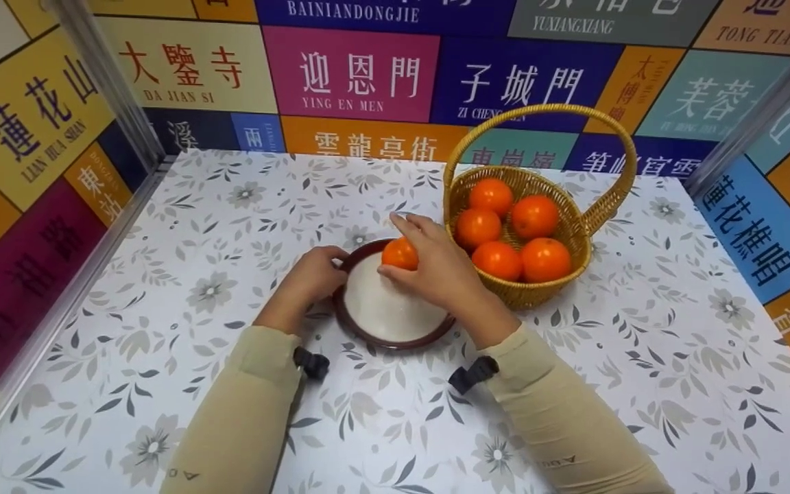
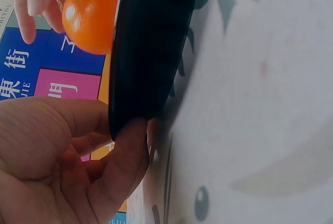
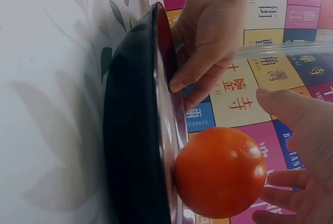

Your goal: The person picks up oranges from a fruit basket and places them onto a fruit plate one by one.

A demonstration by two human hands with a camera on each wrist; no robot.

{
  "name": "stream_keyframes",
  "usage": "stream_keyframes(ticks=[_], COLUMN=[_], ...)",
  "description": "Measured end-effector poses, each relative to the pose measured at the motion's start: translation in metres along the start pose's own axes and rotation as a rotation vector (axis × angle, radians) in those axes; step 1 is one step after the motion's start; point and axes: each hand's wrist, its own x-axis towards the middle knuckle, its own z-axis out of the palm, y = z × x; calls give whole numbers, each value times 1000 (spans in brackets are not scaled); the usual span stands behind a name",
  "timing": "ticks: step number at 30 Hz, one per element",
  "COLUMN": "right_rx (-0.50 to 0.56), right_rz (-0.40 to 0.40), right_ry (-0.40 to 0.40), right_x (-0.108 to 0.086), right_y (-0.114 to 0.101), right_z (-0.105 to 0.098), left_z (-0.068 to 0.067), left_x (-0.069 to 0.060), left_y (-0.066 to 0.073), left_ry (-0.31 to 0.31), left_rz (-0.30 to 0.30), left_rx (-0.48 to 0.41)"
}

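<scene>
A round plate [image 1: 395,319] with a white centre and dark red-brown rim lies on the table; its underside looks black in the left wrist view [image 2: 148,52]. My left hand [image 1: 309,281] pinches the plate's left rim between thumb and fingers. One orange [image 1: 398,254] sits on the plate toward its far side. Around that orange [image 3: 220,172] my right hand [image 3: 304,156] is spread, thumb and fingers apart, without gripping it. Whether a fingertip grazes the orange I cannot tell. A wicker basket [image 1: 525,295] with a tall handle holds several more oranges [image 1: 533,216], right of the plate.
The table wears a white cloth [image 1: 210,295] printed with grey flowers and leaves. Behind and beside it stand panels [image 1: 350,75] of coloured blocks with Chinese lettering. The basket handle [image 1: 546,110] arches up behind the right hand.
</scene>
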Motion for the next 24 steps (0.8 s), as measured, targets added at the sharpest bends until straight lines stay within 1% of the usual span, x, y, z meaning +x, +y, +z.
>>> stream_keyframes(ticks=[4,13,15,20,24], right_rx=[-7,4,1,-2,12], right_rz=[3,34,37,12,20], right_ry=[22,34,48,99,124], right_x=[-4,-15,-18,-24,-30], right_y=[1,5,7,14,22], right_z=[-10,-34,-40,-52,-60], left_z=[0,-1,-1,0,0], left_x=[0,-1,-1,-2,-2], left_y=[-1,-1,-1,0,1], left_ry=[7,8,7,0,-4], left_rz=[1,14,15,20,14], left_rx=[1,-3,-5,-12,-25])
